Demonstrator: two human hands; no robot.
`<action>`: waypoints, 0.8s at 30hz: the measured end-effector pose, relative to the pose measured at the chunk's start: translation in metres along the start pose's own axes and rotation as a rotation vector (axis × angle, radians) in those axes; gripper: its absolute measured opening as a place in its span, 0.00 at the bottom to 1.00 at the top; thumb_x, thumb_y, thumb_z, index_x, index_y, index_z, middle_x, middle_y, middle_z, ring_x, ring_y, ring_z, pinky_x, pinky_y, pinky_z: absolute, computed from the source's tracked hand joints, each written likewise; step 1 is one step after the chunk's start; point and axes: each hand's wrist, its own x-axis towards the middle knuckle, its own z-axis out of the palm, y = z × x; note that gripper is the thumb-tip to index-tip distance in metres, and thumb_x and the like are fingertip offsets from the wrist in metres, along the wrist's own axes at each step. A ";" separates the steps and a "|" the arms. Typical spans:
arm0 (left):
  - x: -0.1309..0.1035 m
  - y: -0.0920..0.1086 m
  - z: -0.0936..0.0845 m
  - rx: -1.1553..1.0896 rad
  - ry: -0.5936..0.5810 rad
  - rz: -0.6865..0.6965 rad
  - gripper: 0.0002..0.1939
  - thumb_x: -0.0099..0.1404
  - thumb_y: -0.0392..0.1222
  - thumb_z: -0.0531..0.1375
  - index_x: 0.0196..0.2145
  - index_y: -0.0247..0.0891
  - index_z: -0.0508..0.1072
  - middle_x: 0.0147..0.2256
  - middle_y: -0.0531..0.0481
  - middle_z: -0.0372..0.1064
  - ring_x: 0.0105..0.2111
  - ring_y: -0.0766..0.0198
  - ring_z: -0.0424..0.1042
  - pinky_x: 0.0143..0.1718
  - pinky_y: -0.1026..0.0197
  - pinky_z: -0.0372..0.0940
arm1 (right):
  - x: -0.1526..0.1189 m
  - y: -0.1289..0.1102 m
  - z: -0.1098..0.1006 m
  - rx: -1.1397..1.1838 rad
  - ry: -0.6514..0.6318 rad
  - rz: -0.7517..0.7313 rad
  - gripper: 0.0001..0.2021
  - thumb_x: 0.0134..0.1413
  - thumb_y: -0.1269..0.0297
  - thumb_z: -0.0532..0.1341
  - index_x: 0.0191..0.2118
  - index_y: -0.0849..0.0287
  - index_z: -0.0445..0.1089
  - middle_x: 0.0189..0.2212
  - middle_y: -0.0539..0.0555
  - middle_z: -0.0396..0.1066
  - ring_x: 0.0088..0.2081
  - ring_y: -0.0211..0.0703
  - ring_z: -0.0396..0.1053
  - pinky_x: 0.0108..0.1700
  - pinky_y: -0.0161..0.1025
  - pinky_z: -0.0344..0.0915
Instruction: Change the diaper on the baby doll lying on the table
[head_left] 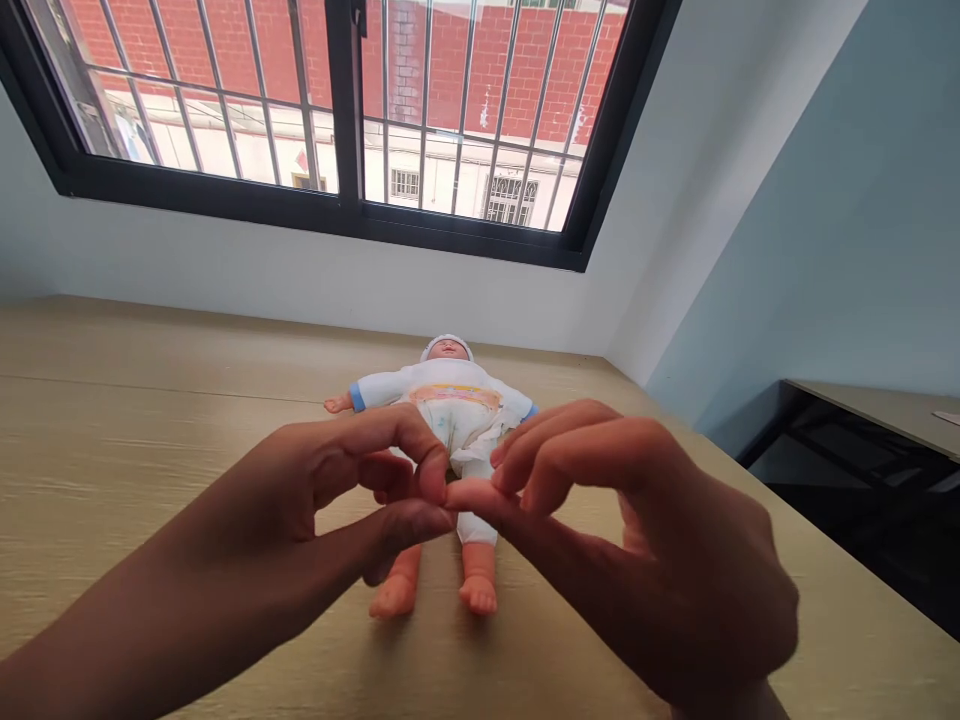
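Note:
A baby doll [427, 378] lies on its back on the wooden table, head toward the window and bare feet toward me. It wears a white cap, a white top with blue cuffs and an orange print, and white trousers. My left hand [281, 500] is raised above the doll's legs, thumb and forefinger pinched together. Opposite it, my right hand [690, 540] is also closed in a pinch, and its thumb tip meets the left fingertips. Anything between the fingers is too small or hidden to make out. Both hands cover part of the doll's trousers and one arm.
The wooden table [150, 450] reaches back to the wall under a barred, dark-framed window [349, 215]. Outside is a red brick building. Beyond the table's right edge stands another desk [885, 405] with dark legs.

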 end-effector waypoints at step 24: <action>-0.006 0.003 0.014 -0.232 0.251 0.069 0.07 0.64 0.44 0.61 0.27 0.47 0.70 0.25 0.59 0.65 0.24 0.67 0.68 0.25 0.68 0.70 | 0.003 -0.005 0.040 1.139 0.094 0.609 0.19 0.56 0.69 0.68 0.28 0.56 0.54 0.25 0.40 0.63 0.22 0.27 0.70 0.22 0.27 0.66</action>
